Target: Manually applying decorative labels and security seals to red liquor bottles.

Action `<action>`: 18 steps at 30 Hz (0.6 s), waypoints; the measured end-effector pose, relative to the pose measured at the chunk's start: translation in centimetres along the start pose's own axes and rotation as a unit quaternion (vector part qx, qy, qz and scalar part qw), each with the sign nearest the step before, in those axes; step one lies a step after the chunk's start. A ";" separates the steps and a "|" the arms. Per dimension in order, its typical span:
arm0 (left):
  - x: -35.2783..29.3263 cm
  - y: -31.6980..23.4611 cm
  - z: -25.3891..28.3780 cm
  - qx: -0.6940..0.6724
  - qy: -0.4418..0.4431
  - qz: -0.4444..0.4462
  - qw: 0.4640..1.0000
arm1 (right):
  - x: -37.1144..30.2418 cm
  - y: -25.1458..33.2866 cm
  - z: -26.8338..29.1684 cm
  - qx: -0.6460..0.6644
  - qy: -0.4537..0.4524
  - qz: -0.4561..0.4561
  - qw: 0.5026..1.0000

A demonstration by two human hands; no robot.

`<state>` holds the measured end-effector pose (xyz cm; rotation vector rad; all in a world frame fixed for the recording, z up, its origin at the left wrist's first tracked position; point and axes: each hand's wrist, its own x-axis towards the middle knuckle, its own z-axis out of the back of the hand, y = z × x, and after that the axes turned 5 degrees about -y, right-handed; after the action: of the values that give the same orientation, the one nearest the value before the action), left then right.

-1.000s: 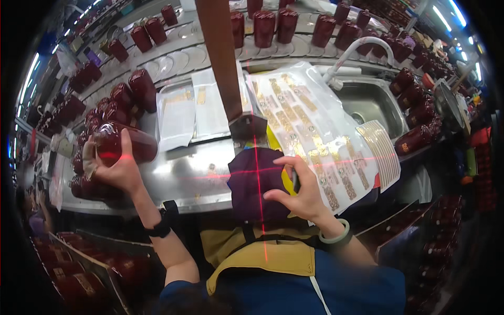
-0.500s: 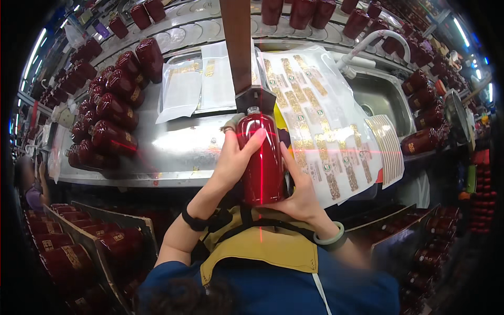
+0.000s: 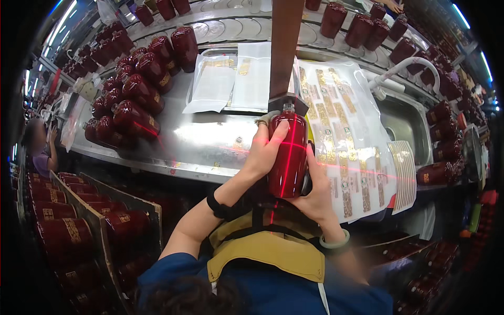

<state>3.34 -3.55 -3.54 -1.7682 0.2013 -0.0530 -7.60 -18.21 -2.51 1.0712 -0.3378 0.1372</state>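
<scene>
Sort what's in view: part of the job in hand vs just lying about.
Likely part of the job:
Glossy dark-red bottle, held between bare left hand and bare right hand
Thin red light lines crossing on it
White sheet with gold decals, spread to the right
Similar dark-red bottles grouped at left

Probably just lying about:
Curved white faucet
Rectangular steel sink

Brought the red bottle (image 3: pixel 287 157) from beside the bottle pile (image 3: pixel 140 92), where held crosswise in the left hand (image 3: pixel 262 153) alone a second ago, to the near end of the brown post (image 3: pixel 286 47), and pointed its neck forward. Closed the fingers (image 3: pixel 313 169) of the right hand (image 3: pixel 316 195), then empty, against its side. Turned the view leftward.
</scene>
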 end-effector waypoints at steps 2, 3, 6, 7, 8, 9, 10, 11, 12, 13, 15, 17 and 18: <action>0.5 0.2 -0.2 -0.004 -0.006 -0.013 1.000 | 0.2 -0.3 -0.2 0.007 -0.005 0.002 1.000; 1.1 0.3 -0.1 0.024 -0.012 0.007 1.000 | 0.6 -0.5 -0.2 0.009 -0.006 -0.003 1.000; 1.7 0.1 0.4 0.074 -0.017 0.024 0.997 | 1.3 -0.1 -0.3 0.004 -0.003 -0.006 1.000; 1.5 -0.1 0.6 0.139 -0.023 -0.058 0.988 | 1.5 -0.1 -0.3 -0.003 -0.001 -0.005 1.000; 1.5 -0.2 0.9 0.203 -0.029 -0.140 0.969 | 1.6 -0.3 -0.5 -0.002 0.001 -0.004 1.000; 1.7 0.0 2.1 0.256 -0.039 -0.210 0.943 | 1.4 -0.7 -0.9 -0.036 -0.003 0.011 0.999; 2.1 -1.4 2.8 0.284 -0.066 -0.236 0.927 | 1.2 -0.9 -0.9 -0.072 -0.011 0.021 0.997; 3.5 -2.5 4.4 0.310 -0.087 -0.284 0.903 | 1.2 -1.0 -0.8 -0.073 -0.011 0.017 0.997; 5.0 -3.4 6.9 0.342 -0.101 -0.316 0.879 | 1.1 -0.9 -1.0 -0.072 -0.018 0.024 0.997; 6.2 -4.3 10.1 0.428 -0.086 -0.291 0.851 | 1.1 -0.9 -1.0 -0.073 -0.028 0.029 0.996; 7.4 -5.4 14.4 0.582 -0.050 -0.267 0.767 | 1.2 -0.7 -1.2 -0.069 -0.024 0.020 0.997; 8.0 -5.3 15.7 0.601 -0.030 -0.209 0.771 | 1.1 -1.0 -1.3 -0.069 -0.021 0.009 0.997; 8.4 -5.3 16.0 0.617 -0.010 -0.152 0.772 | 1.0 -1.1 -1.2 -0.067 -0.023 0.013 0.997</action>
<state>14.50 11.54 -2.32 -0.4491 -0.1422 -0.3236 -6.08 -17.68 -3.61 0.9374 -0.3968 0.1128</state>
